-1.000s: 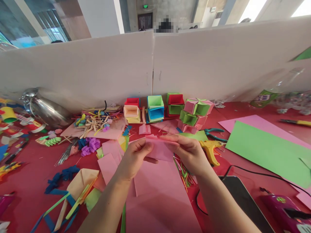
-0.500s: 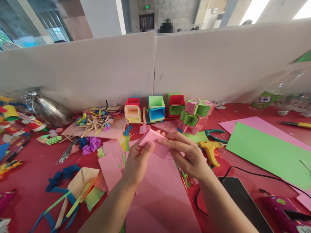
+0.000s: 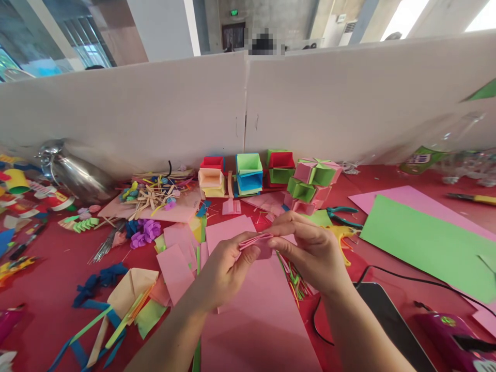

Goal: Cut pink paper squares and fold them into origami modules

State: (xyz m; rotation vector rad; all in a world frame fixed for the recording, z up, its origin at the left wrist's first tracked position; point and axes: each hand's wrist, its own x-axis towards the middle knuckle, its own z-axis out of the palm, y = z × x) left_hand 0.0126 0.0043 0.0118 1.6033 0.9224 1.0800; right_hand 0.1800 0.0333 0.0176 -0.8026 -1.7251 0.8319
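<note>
A small folded pink paper piece (image 3: pixel 259 243) is held above the table between both hands. My left hand (image 3: pixel 225 271) pinches its left end with thumb and fingers. My right hand (image 3: pixel 312 250) grips its right end, fingers curled over the fold. Under the hands lies a large pink paper sheet (image 3: pixel 253 315) on the red table (image 3: pixel 54 279). Smaller pink squares (image 3: pixel 176 258) lie just to the left.
Folded paper boxes (image 3: pixel 248 173) and a pink-green paper stack (image 3: pixel 312 183) stand by the white partition (image 3: pixel 248 108). A yellow glue gun (image 3: pixel 341 235), teal pliers (image 3: pixel 343 212), green sheet (image 3: pixel 422 240), phone with cable (image 3: pixel 387 315), metal kettle (image 3: pixel 75 173), craft sticks (image 3: pixel 153 194) and scraps surround the hands.
The pink piece has been flattened into a narrow fold and lowered slightly. Both hands have closed in on it, with the right hand's fingers now curled over its right end.
</note>
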